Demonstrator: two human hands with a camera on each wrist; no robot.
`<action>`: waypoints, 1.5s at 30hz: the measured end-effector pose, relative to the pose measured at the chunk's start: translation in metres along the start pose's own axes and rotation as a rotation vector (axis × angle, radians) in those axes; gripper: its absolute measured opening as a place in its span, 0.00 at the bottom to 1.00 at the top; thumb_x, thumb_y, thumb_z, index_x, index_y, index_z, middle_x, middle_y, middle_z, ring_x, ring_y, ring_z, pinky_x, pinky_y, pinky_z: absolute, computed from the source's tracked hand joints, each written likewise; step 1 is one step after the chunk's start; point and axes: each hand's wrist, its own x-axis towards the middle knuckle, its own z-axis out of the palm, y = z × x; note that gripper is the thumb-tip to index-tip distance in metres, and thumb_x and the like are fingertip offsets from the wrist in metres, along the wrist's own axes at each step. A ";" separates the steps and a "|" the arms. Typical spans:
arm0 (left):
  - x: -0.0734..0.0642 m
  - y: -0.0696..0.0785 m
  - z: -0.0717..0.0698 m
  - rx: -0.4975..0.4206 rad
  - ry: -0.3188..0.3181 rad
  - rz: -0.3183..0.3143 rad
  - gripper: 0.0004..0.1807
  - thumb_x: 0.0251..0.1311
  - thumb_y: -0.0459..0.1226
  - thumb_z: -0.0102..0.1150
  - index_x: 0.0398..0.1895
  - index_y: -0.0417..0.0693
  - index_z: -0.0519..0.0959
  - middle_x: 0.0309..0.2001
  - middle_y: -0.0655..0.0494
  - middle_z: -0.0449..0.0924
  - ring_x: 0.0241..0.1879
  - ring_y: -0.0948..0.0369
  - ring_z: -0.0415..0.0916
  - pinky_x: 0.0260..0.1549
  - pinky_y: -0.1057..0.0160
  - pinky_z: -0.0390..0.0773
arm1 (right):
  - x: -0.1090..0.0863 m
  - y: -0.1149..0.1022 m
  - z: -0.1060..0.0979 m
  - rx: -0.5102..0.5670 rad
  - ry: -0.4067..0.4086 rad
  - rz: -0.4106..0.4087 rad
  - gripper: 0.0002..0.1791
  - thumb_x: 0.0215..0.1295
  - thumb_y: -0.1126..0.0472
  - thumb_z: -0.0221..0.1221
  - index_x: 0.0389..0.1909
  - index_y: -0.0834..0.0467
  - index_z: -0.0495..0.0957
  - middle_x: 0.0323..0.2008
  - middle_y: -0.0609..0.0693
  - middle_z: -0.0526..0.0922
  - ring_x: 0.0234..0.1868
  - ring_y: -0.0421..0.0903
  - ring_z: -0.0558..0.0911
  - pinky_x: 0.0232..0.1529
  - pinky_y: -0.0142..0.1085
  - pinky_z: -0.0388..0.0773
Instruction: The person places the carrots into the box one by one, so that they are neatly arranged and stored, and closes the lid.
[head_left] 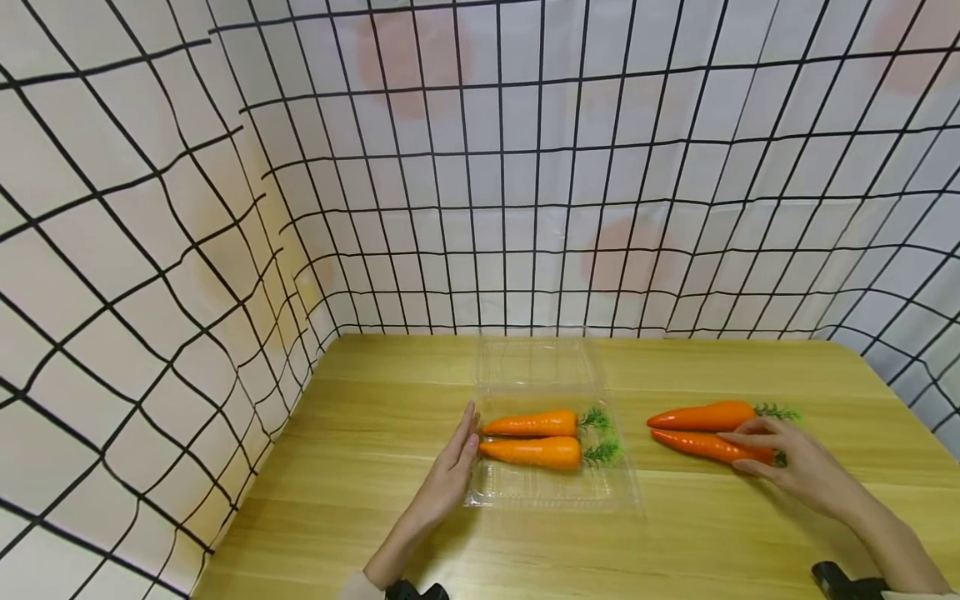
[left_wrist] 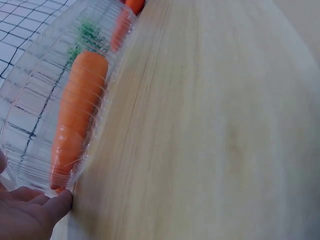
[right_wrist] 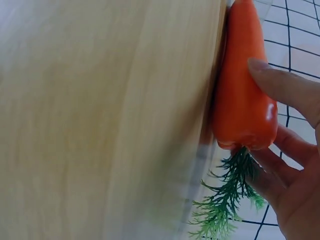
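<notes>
My left hand rests with fairly straight fingers against the left side of a clear plastic clamshell container, whose lid lies folded back. In its tray lie two orange carrots with green tops, a far one and a near one, tips to the left. At right, my right hand holds the thick end of a redder carrot, thumb on one side and fingers on the other. The right wrist view shows the thumb pressed on this carrot above its leafy top.
Just behind the held carrot lies another carrot with a green top. The wooden table ends at a white cloth backdrop with a black grid, which also rises along the left and right sides.
</notes>
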 end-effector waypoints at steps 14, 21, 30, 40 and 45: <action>0.002 -0.001 0.004 -0.002 -0.010 0.007 0.32 0.85 0.37 0.30 0.85 0.46 0.37 0.83 0.35 0.41 0.81 0.38 0.47 0.78 0.40 0.57 | 0.008 -0.019 -0.014 0.143 0.093 -0.117 0.30 0.49 0.69 0.77 0.56 0.47 0.87 0.49 0.38 0.82 0.49 0.20 0.73 0.37 0.22 0.78; -0.002 -0.003 0.003 0.001 -0.004 0.004 0.32 0.85 0.37 0.30 0.85 0.48 0.37 0.83 0.36 0.40 0.81 0.38 0.47 0.77 0.40 0.57 | 0.026 -0.050 -0.015 0.262 0.079 -0.146 0.28 0.55 0.71 0.73 0.58 0.49 0.86 0.52 0.36 0.81 0.48 0.24 0.74 0.36 0.23 0.77; 0.000 0.001 -0.001 0.021 0.001 0.004 0.32 0.85 0.37 0.30 0.85 0.48 0.37 0.83 0.36 0.41 0.81 0.39 0.47 0.78 0.40 0.57 | 0.045 -0.094 -0.001 0.397 0.008 -0.250 0.26 0.59 0.71 0.70 0.60 0.53 0.85 0.51 0.45 0.83 0.44 0.31 0.80 0.33 0.27 0.80; 0.002 0.001 0.000 -0.004 -0.008 0.012 0.32 0.86 0.37 0.30 0.85 0.48 0.37 0.83 0.36 0.40 0.81 0.39 0.47 0.78 0.40 0.57 | 0.059 -0.128 0.009 0.373 -0.009 -0.280 0.23 0.60 0.64 0.72 0.58 0.53 0.86 0.49 0.44 0.84 0.44 0.32 0.79 0.34 0.28 0.80; 0.002 0.000 0.001 0.005 -0.006 0.016 0.32 0.85 0.36 0.29 0.85 0.47 0.37 0.83 0.36 0.40 0.81 0.40 0.46 0.78 0.41 0.56 | 0.062 -0.144 0.011 0.409 -0.007 -0.351 0.24 0.60 0.64 0.72 0.59 0.52 0.85 0.49 0.44 0.82 0.41 0.34 0.77 0.34 0.27 0.77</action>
